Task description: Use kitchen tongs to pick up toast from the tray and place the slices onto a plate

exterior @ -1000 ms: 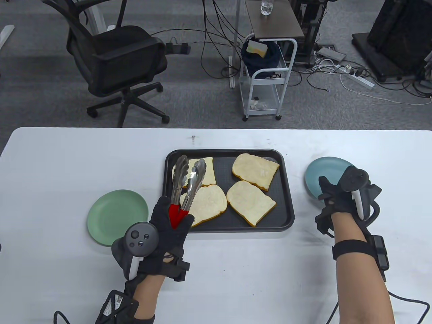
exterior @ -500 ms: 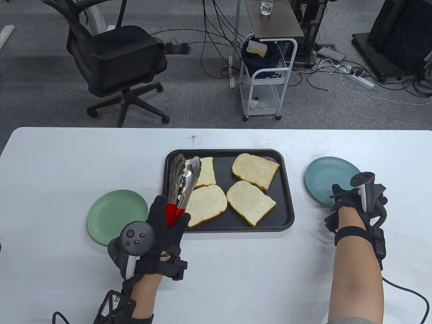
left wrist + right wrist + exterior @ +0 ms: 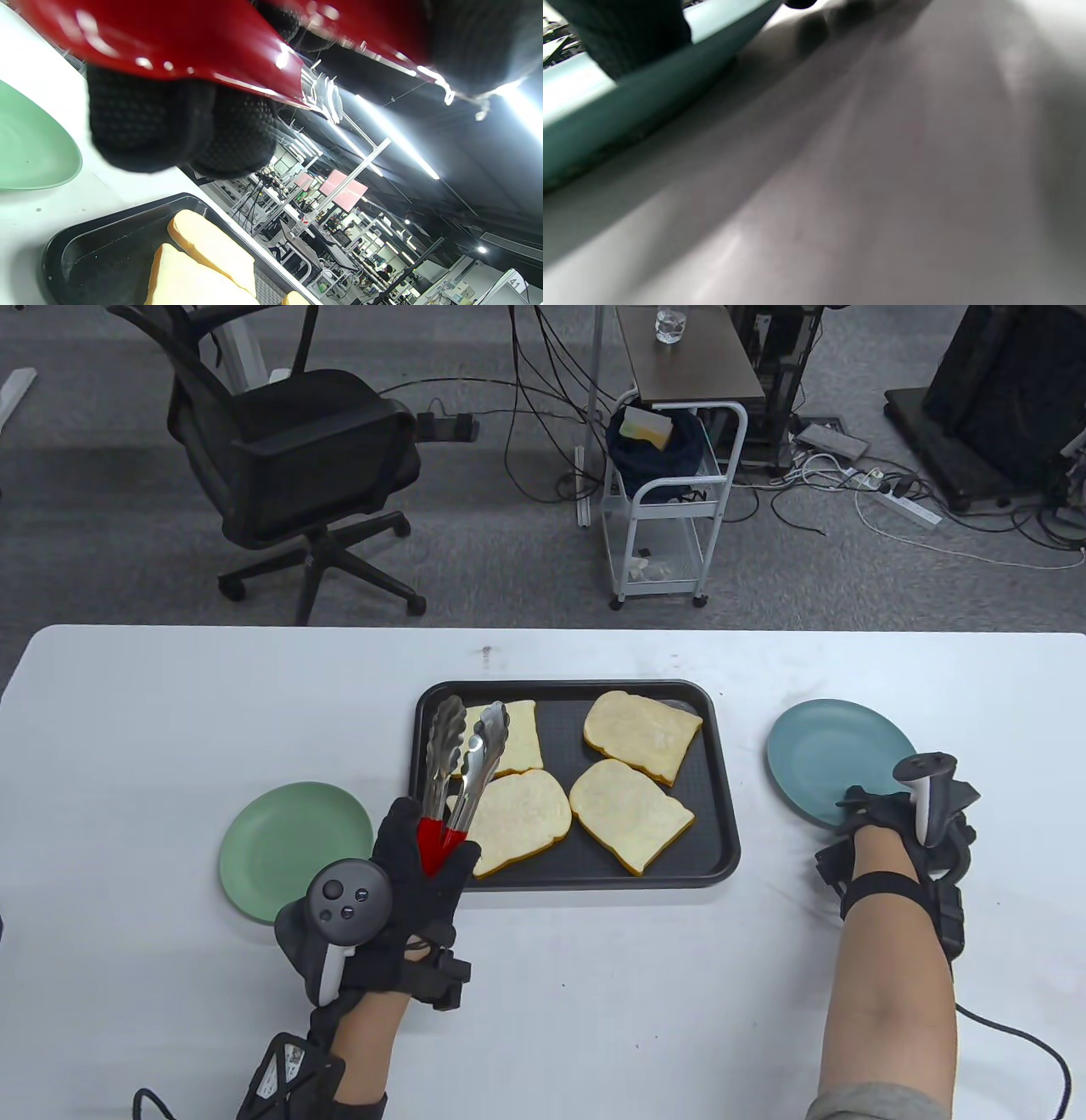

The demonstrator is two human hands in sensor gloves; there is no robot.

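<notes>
Holding the tongs (image 3: 462, 768) over the left side of the tray (image 3: 723, 780), I was, by my reckoning, at the first step: lining up on a slice, with nothing lifted and both plates bare. The table (image 3: 170, 704) carried the black tray in the middle, a green plate (image 3: 293, 848) near its left side and a blue plate (image 3: 836, 759) near its right. Four pale slices with golden crusts lay flat in the tray, the two left slices (image 3: 522, 806) overlapping. My left hand (image 3: 416, 891) was curled round the red handle, and the steel arms stood a little apart above those slices. My right hand (image 3: 891, 836) sat at the near edge of the blue plate, one finger (image 3: 628, 34) against the rim; whether it gripped I could not tell. Next, I judged, the tips had to drop and straddle one slice's edge, then squeeze gently, since soft bread would tear or fold.
</notes>
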